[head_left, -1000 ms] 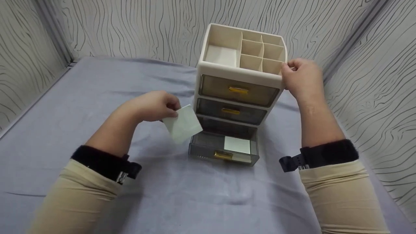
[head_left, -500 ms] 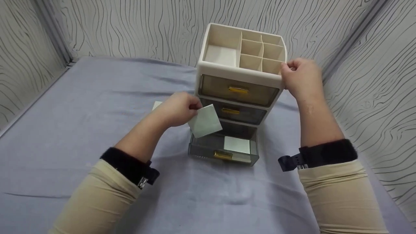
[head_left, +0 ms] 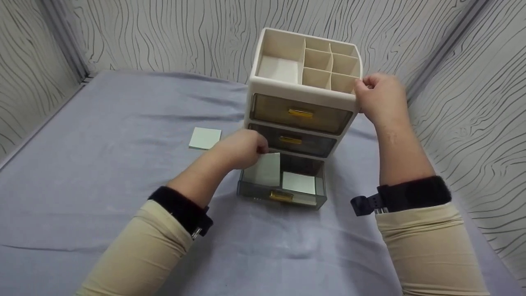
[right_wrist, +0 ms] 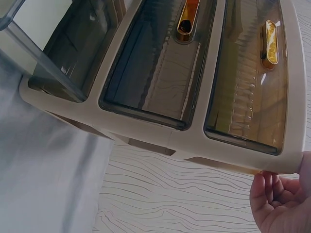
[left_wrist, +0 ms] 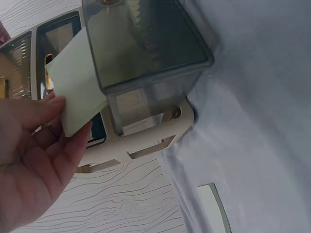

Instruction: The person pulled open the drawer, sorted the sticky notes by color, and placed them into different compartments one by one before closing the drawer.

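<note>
A cream desk organiser [head_left: 302, 88] with three smoky drawers stands on the grey cloth. Its bottom drawer [head_left: 282, 186] is pulled out and holds a pale green note pad [head_left: 299, 183] on its right side. My left hand [head_left: 242, 149] pinches another pale green pad [head_left: 267, 169] [left_wrist: 75, 92] and holds it over the drawer's left half. My right hand [head_left: 380, 98] [right_wrist: 282, 201] grips the organiser's top right corner. A third pad [head_left: 205, 138] lies on the cloth left of the organiser.
The organiser's open top tray [head_left: 283, 68] has several small compartments. Wood-grain patterned walls [head_left: 164, 33] close in the grey cloth [head_left: 123, 185] at the back and on both sides, with the right wall near the organiser.
My left hand has carried the pad rightward from beside the organiser to over the open bottom drawer, uncovering a third pad on the cloth. The right hand has stayed put.
</note>
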`<state>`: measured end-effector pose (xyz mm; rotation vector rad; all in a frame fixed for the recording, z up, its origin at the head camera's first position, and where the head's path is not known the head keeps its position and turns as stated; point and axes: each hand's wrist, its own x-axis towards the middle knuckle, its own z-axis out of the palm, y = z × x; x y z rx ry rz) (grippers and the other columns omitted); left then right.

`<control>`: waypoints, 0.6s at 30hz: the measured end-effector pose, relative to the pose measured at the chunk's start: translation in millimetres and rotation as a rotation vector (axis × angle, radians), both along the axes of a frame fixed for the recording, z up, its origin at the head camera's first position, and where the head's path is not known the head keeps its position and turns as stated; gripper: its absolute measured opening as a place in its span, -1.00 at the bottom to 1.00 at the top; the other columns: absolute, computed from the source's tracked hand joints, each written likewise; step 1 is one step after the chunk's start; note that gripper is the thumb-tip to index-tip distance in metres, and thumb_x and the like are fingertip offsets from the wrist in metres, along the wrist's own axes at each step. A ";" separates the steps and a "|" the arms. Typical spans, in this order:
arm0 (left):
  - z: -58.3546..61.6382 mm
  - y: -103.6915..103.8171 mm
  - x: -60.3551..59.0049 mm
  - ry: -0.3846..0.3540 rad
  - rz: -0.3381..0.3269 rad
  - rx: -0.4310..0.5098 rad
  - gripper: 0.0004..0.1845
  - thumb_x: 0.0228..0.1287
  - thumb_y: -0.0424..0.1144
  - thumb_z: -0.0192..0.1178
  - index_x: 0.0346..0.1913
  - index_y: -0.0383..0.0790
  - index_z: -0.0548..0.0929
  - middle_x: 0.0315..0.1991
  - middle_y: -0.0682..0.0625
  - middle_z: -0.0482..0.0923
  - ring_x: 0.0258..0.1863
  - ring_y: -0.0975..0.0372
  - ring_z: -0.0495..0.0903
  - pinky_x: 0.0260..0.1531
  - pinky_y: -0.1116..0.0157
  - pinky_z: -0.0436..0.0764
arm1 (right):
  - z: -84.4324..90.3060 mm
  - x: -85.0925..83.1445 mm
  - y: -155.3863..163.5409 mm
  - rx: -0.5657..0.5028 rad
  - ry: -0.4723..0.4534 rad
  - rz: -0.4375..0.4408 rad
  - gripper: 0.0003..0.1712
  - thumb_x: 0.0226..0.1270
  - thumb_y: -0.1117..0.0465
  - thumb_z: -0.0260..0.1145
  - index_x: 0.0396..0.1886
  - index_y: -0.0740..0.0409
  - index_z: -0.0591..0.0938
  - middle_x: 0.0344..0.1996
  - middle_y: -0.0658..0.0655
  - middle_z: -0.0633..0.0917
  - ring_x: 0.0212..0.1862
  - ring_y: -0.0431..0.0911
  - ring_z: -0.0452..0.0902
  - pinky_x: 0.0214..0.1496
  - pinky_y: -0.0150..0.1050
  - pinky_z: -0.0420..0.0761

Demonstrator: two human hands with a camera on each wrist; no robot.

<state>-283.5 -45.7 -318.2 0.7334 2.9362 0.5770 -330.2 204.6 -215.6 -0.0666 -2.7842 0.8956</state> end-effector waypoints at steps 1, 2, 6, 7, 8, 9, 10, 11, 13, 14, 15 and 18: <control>-1.1 1.1 -0.5 -0.005 -0.013 -0.019 -0.65 0.08 -0.57 -0.05 -0.27 -0.20 0.69 -0.27 -0.02 0.63 -0.23 0.15 0.55 -0.19 0.22 0.52 | 0.3 0.4 -0.3 0.004 -0.001 0.000 -0.50 0.35 -0.05 -0.02 -0.03 0.24 0.58 -0.14 0.22 0.57 -0.43 -0.21 0.53 -0.45 -0.39 0.45; -2.2 2.2 -1.1 -0.013 -0.024 -0.036 -0.63 0.06 -0.58 -0.07 -0.27 -0.19 0.69 -0.27 -0.01 0.63 -0.23 0.15 0.55 -0.19 0.22 0.52 | 0.5 0.7 -0.6 0.009 0.000 0.000 -0.51 0.36 -0.04 -0.02 -0.04 0.24 0.58 -0.14 0.22 0.57 -0.42 -0.19 0.53 -0.44 -0.38 0.45; -5.7 7.2 -3.2 -0.053 -0.050 -0.101 -0.59 0.03 -0.60 -0.09 -0.27 -0.15 0.70 -0.29 0.02 0.62 -0.25 0.17 0.54 -0.21 0.25 0.52 | 0.9 1.4 -1.6 0.021 0.003 -0.001 -0.52 0.36 -0.02 -0.04 -0.05 0.25 0.59 -0.15 0.22 0.58 -0.38 -0.16 0.52 -0.43 -0.37 0.45; -6.5 8.4 -3.5 -0.057 -0.053 -0.119 -0.60 0.05 -0.59 -0.09 -0.28 -0.14 0.70 -0.30 0.02 0.62 -0.26 0.17 0.53 -0.23 0.25 0.52 | 0.9 1.4 -1.7 0.025 0.006 -0.002 -0.51 0.36 -0.02 -0.04 -0.05 0.25 0.58 -0.15 0.22 0.58 -0.38 -0.16 0.51 -0.43 -0.37 0.45; -7.2 9.7 -3.7 -0.060 -0.055 -0.136 -0.61 0.06 -0.58 -0.08 -0.29 -0.13 0.70 -0.31 0.02 0.62 -0.28 0.18 0.52 -0.24 0.25 0.51 | 0.8 1.3 -1.7 0.026 0.006 -0.002 -0.51 0.36 -0.03 -0.04 -0.05 0.25 0.58 -0.16 0.22 0.58 -0.39 -0.16 0.51 -0.43 -0.37 0.45; -7.7 11.2 -3.8 -0.060 -0.058 -0.153 -0.62 0.08 -0.57 -0.07 -0.30 -0.13 0.69 -0.32 0.03 0.61 -0.29 0.19 0.52 -0.25 0.26 0.51 | 0.7 1.3 -1.6 0.026 0.005 -0.003 -0.51 0.36 -0.03 -0.04 -0.04 0.25 0.58 -0.16 0.22 0.58 -0.38 -0.15 0.51 -0.43 -0.36 0.45; -8.4 12.6 -3.9 -0.056 -0.063 -0.169 -0.64 0.09 -0.56 -0.06 -0.32 -0.13 0.69 -0.34 0.03 0.60 -0.32 0.19 0.51 -0.27 0.27 0.51 | 0.6 1.2 -1.5 0.029 0.007 -0.004 -0.51 0.36 -0.03 -0.04 -0.05 0.25 0.58 -0.16 0.22 0.58 -0.37 -0.14 0.50 -0.42 -0.36 0.44; -9.1 14.0 -3.8 -0.048 -0.064 -0.182 -0.66 0.10 -0.55 -0.06 -0.34 -0.13 0.69 -0.36 0.03 0.60 -0.35 0.20 0.50 -0.30 0.27 0.51 | 0.2 0.8 -1.3 0.029 0.008 -0.004 -0.51 0.36 -0.03 -0.04 -0.05 0.25 0.58 -0.16 0.22 0.57 -0.36 -0.13 0.49 -0.42 -0.35 0.44; -9.9 16.9 -3.0 -0.030 -0.059 -0.207 -0.69 0.10 -0.53 -0.04 -0.41 -0.14 0.68 -0.41 0.04 0.58 -0.41 0.21 0.47 -0.36 0.27 0.50 | -0.5 0.2 -1.3 0.032 0.019 -0.005 -0.52 0.36 -0.03 -0.03 -0.08 0.26 0.58 -0.18 0.22 0.57 -0.32 -0.10 0.48 -0.40 -0.34 0.43; -10.1 18.4 -2.6 -0.023 -0.051 -0.219 -0.71 0.10 -0.52 -0.03 -0.44 -0.15 0.67 -0.43 0.04 0.57 -0.43 0.21 0.46 -0.39 0.27 0.49 | -0.8 0.0 -1.3 0.032 0.023 -0.005 -0.52 0.36 -0.03 -0.03 -0.09 0.26 0.58 -0.18 0.22 0.57 -0.30 -0.08 0.48 -0.40 -0.33 0.43; -10.5 19.9 -2.5 -0.016 -0.040 -0.232 -0.73 0.10 -0.51 -0.02 -0.47 -0.15 0.65 -0.45 0.04 0.56 -0.46 0.21 0.44 -0.41 0.27 0.49 | -1.0 -0.3 -1.4 0.032 0.027 -0.005 -0.52 0.36 -0.03 -0.03 -0.10 0.26 0.58 -0.18 0.22 0.57 -0.28 -0.06 0.47 -0.39 -0.32 0.42; -12.5 24.0 -3.1 0.012 -0.010 -0.291 -0.78 0.13 -0.46 0.01 -0.49 -0.16 0.63 -0.44 0.02 0.57 -0.46 0.20 0.46 -0.40 0.24 0.52 | -1.2 -0.5 -1.6 0.033 0.032 -0.006 -0.52 0.36 -0.03 -0.03 -0.12 0.27 0.58 -0.18 0.22 0.57 -0.23 -0.02 0.46 -0.36 -0.29 0.42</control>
